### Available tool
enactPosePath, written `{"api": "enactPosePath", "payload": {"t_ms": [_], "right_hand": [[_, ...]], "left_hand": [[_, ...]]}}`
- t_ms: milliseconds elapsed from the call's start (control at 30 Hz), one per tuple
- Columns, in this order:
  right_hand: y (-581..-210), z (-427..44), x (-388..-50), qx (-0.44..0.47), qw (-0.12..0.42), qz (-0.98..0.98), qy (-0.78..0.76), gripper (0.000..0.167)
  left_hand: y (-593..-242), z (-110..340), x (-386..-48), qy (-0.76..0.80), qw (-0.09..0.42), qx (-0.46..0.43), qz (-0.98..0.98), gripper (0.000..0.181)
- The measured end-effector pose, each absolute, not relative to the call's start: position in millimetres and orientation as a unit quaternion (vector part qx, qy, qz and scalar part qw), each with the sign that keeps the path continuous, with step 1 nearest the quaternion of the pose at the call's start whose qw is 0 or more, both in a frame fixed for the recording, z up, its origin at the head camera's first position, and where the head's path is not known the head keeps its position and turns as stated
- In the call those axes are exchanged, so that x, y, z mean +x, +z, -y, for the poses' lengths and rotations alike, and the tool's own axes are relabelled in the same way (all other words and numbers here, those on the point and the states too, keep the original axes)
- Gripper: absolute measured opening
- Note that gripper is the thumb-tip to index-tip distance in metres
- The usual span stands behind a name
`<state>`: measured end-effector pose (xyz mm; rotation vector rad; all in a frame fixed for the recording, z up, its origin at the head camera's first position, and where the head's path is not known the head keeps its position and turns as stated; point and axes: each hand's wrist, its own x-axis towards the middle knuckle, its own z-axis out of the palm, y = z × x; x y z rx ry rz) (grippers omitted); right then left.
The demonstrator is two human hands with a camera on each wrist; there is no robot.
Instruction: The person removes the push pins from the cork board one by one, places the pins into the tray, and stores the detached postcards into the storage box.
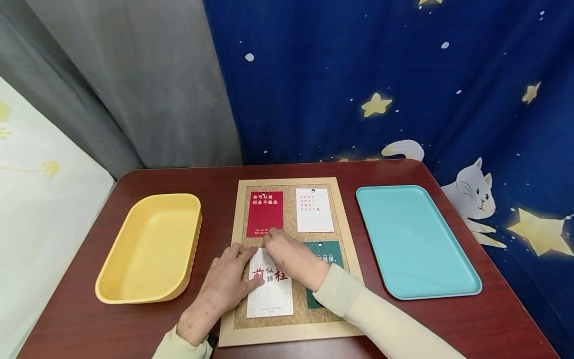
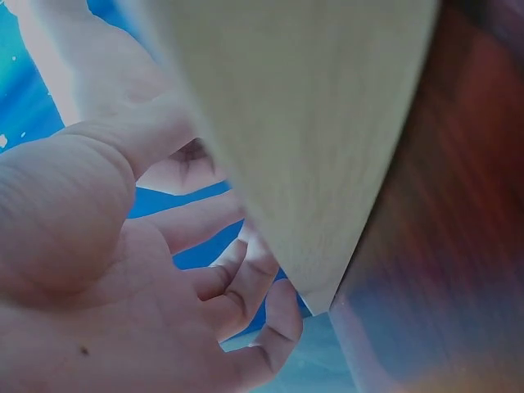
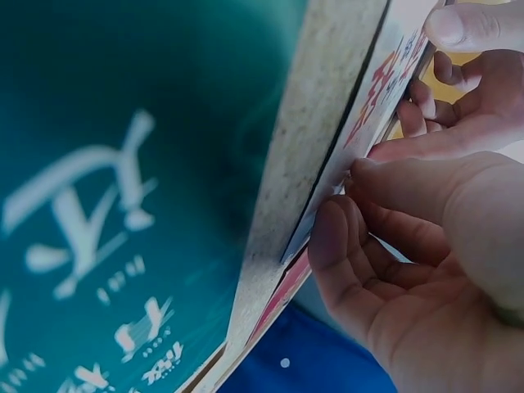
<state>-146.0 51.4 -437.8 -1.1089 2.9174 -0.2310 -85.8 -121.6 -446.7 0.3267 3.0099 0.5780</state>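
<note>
- Head view: wood-framed corkboard (image 1: 271,335) lies mid-surface on the dark red table (image 1: 215,199), running toward its near edge. Carries four cards.
- White card (image 1: 270,301), board's near-left corner: large red 前 and 程, smaller dark 似锦 between. Fine print along its bottom edge, too small to read. Both hands are on this one.
- Red card (image 1: 264,219), board's far-left corner: white 你可以哭 / 但是不能怂. Tiny print at its bottom edge, unreadable.
- Red-lettered card (image 1: 315,222), board's far-right corner: white stock, four short lines, too small to read with confidence.
- Green card (image 1: 335,254), board's near-right corner: 星星 legible in white, rest covered by right hand and sleeve. Right wrist view gets its white lettering close up, skewed and blurred.
- Left hand (image 1: 228,279): thumb and index spread, tips touching white card's left side and far-left corner. Other fingers loosely bent beside the frame; no grasp.
- Right hand (image 1: 291,254): fingers curled, thumb and index pinching at white card's far edge. Small pale bit shows between tips in right wrist view; can't identify it.
- Containers: yellow tub (image 1: 152,249) by the surface's left edge, rounded corners; blue tray (image 1: 419,244), shallow, by its right edge.
</note>
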Motion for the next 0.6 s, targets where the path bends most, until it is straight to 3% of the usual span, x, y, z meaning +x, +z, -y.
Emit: {"api": "enactPosePath", "payload": {"t_ms": [167,433,600], "right_hand": [[-436.5,-50.3,-146.9,-0.36,0.013,-0.929,-0.084,0.014],[-437.3,-50.0,-155.1,-0.339,0.087,-0.925,-0.145,0.017],[-437.0,-49.8,-155.3,-0.334,0.091,-0.925,-0.156,0.014]], "left_hand": [[-447.4,122.1,-85.5,0.186,0.025,0.108,-0.976,0.066],[-448.4,121.8,-84.9,0.187,0.027,0.107,-0.976,0.066],[-448.0,122.2,-85.2,0.186,0.025,0.108,-0.976,0.066]]}}
